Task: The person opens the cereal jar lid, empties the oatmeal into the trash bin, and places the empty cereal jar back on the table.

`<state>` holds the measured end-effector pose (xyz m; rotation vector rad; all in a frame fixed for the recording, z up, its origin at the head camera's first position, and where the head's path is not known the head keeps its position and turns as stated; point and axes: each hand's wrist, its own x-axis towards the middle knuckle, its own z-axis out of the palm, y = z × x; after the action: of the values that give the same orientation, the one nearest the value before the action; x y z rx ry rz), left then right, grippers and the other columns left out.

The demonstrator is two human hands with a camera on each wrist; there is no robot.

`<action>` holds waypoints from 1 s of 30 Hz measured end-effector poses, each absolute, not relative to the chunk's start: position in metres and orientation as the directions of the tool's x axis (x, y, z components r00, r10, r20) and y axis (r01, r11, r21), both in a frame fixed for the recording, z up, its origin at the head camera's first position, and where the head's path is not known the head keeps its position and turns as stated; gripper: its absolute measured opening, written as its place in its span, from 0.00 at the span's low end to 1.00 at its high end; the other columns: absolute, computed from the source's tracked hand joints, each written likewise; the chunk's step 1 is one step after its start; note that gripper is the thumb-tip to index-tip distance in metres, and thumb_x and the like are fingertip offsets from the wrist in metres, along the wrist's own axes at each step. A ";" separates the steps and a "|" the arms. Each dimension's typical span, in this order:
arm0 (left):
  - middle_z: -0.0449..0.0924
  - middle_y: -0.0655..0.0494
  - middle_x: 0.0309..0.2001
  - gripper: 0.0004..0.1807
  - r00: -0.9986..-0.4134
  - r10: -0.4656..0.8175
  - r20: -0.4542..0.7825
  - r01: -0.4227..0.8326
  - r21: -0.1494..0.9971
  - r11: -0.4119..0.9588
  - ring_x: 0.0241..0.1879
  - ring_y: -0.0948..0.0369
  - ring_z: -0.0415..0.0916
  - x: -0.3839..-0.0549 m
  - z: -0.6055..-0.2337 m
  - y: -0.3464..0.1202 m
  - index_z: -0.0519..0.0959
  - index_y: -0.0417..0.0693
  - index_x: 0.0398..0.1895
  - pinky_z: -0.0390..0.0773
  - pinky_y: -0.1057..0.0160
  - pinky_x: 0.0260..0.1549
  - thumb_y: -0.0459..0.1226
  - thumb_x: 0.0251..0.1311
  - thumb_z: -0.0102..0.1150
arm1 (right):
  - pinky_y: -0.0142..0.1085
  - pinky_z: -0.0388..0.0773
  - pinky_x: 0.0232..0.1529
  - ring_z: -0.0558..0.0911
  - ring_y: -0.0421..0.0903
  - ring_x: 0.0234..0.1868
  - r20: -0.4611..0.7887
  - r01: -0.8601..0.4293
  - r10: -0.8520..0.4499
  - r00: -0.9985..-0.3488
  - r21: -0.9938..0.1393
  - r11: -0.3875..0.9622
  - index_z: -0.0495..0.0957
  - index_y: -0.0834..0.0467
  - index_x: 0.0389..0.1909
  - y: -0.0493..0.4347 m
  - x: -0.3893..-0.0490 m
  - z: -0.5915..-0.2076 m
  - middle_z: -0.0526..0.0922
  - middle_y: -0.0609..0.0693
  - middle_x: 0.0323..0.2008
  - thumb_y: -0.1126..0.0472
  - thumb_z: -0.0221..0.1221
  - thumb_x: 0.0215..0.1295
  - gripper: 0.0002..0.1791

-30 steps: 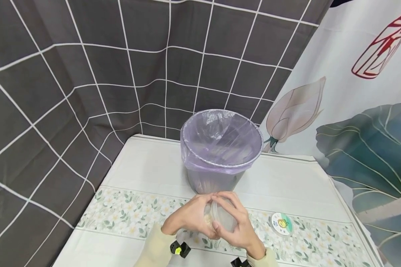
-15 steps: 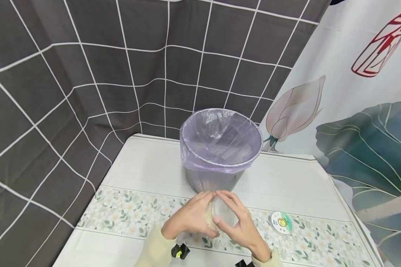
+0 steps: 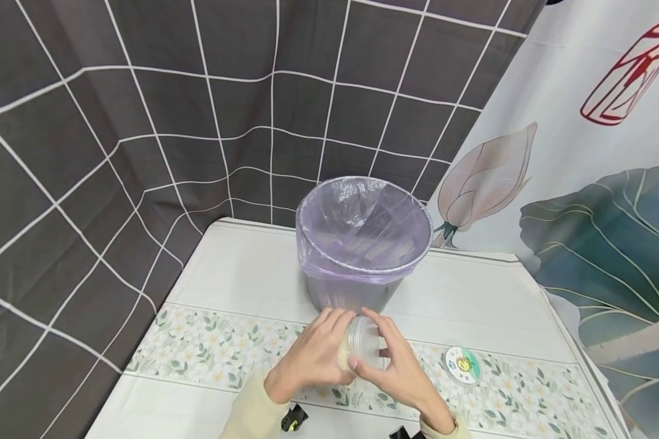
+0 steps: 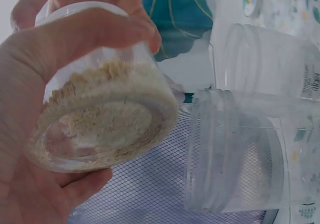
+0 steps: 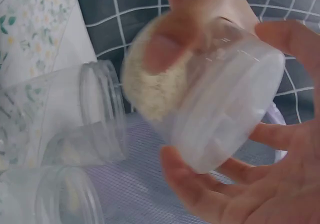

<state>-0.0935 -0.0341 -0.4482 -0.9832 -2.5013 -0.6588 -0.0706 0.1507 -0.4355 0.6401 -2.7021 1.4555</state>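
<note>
A clear plastic jar (image 3: 344, 353) with pale, flaky powder is held on its side above the flowered strip. My left hand (image 3: 314, 360) grips its body, with the thumb across the wall in the left wrist view. My right hand (image 3: 403, 375) holds the jar's milky translucent lid (image 5: 235, 104) at the rim, thumb and fingers spread around it. Powder lies along the wall and base of the jar (image 4: 105, 119). My palms and fingers hide part of it.
Behind my hands stands a bin (image 3: 351, 292) with a purple liner (image 3: 313, 262). A round piece with a white-and-green label (image 3: 463, 366) lies to the right. Two clear, ribbed-neck jars appear in the left wrist view, one (image 4: 265, 59) beside the other (image 4: 235, 159).
My right hand has turned and shifted slightly right around the lid. The jar has tipped so its ribbed neck shows more. My left hand keeps its grip.
</note>
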 end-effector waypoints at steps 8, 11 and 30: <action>0.74 0.52 0.46 0.47 -0.599 0.510 0.617 0.718 0.132 0.684 0.45 0.58 0.69 -0.091 -0.457 -0.030 0.70 0.38 0.51 0.70 0.65 0.54 0.48 0.16 0.69 | 0.46 0.80 0.39 0.68 0.64 0.55 -0.001 -0.132 -0.286 -0.958 -0.885 0.446 0.58 0.49 0.66 0.148 -0.070 -0.431 0.62 0.59 0.61 0.53 0.64 0.53 0.39; 0.74 0.50 0.45 0.48 -0.555 0.505 0.662 0.711 0.062 0.700 0.45 0.57 0.70 -0.092 -0.460 -0.027 0.70 0.37 0.50 0.71 0.64 0.52 0.48 0.15 0.71 | 0.44 0.80 0.35 0.72 0.61 0.51 -0.094 -0.003 -0.228 -0.969 -0.920 0.391 0.59 0.51 0.65 0.146 -0.072 -0.430 0.61 0.63 0.61 0.54 0.61 0.57 0.35; 0.73 0.51 0.45 0.50 -0.625 0.491 0.607 0.690 0.136 0.711 0.46 0.57 0.69 -0.093 -0.462 -0.027 0.70 0.38 0.51 0.70 0.64 0.55 0.49 0.13 0.73 | 0.41 0.81 0.27 0.75 0.57 0.46 -0.190 0.133 -0.198 -0.962 -0.953 0.272 0.62 0.52 0.63 0.144 -0.076 -0.427 0.61 0.65 0.56 0.56 0.63 0.55 0.34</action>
<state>-0.0925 -0.0273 -0.4622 -0.8985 -2.3733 -0.4869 -0.0756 0.1441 -0.4271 0.0710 -2.7096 2.0799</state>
